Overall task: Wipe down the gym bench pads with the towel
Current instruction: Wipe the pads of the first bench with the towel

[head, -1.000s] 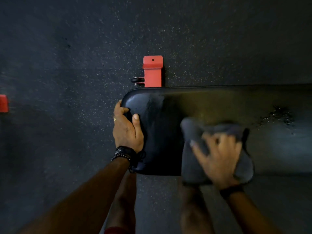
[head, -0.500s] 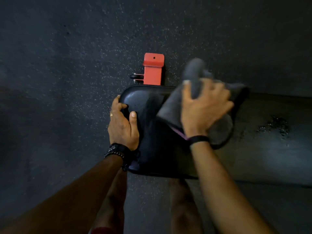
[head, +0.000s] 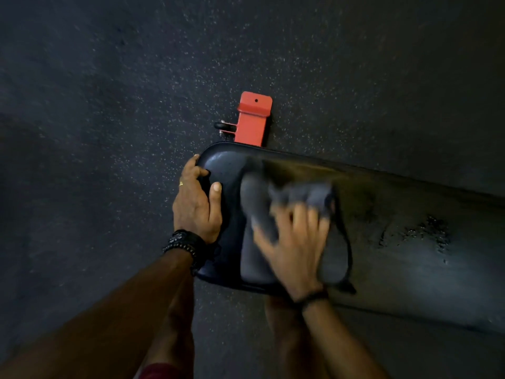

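L hand (head: 197, 203) grips end of bench pad (head: 382, 242), frame centre, fingers curled. R hand (head: 296, 248), blurred, fingers spread flat on grey towel (head: 257, 212).

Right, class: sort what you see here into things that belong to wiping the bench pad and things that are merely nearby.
Part of the job:
- bench pad
- grey towel
- right hand, pressing the towel on the pad
- left hand, gripping the pad's end

Merely nearby:
- red metal bracket
- speckled dark floor

Glossy smooth bench pad (head: 396, 203) (wet patches), soft cloth towel (head: 259, 214), speckled matt floor (head: 109, 105)
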